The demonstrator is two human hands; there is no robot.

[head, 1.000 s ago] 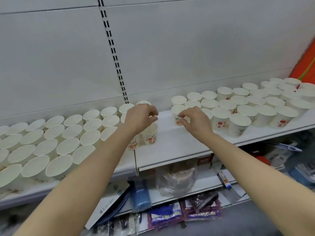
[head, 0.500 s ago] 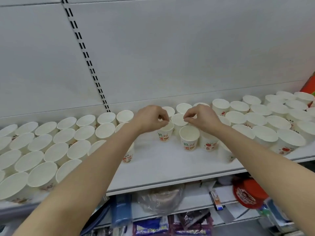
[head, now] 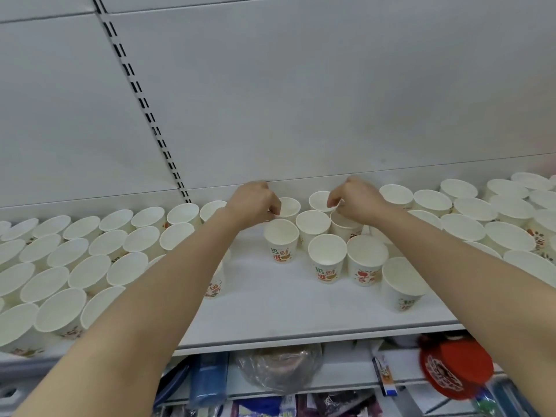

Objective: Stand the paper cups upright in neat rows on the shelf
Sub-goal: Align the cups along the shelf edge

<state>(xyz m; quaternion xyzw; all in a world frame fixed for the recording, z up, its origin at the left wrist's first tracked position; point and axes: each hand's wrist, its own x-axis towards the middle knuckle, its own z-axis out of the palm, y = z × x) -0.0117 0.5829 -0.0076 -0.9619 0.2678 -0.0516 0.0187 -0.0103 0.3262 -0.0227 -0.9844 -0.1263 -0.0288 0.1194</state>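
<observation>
Several white paper cups with red and green print stand upright on the white shelf (head: 270, 299), packed in rows at the left (head: 90, 272) and at the right (head: 508, 236). A looser cluster (head: 328, 260) stands in the middle. My left hand (head: 251, 204) reaches to the back and pinches the rim of a back-row cup (head: 289, 206). To its right, my right hand (head: 359, 200) pinches the rim of another back-row cup (head: 319, 200). A further cup (head: 343, 225) stands partly hidden under that hand.
The white back panel carries a slotted upright (head: 144, 106). Bare shelf lies in front of the middle cluster. On the lower shelf lie a blue pack (head: 207, 377), a clear plastic bag (head: 279, 368) and a red round item (head: 457, 368).
Both hands have moved inward and toward the back wall, each with a pinched cup. The cups now stand in the back row of the middle gap. The view has shifted right and up.
</observation>
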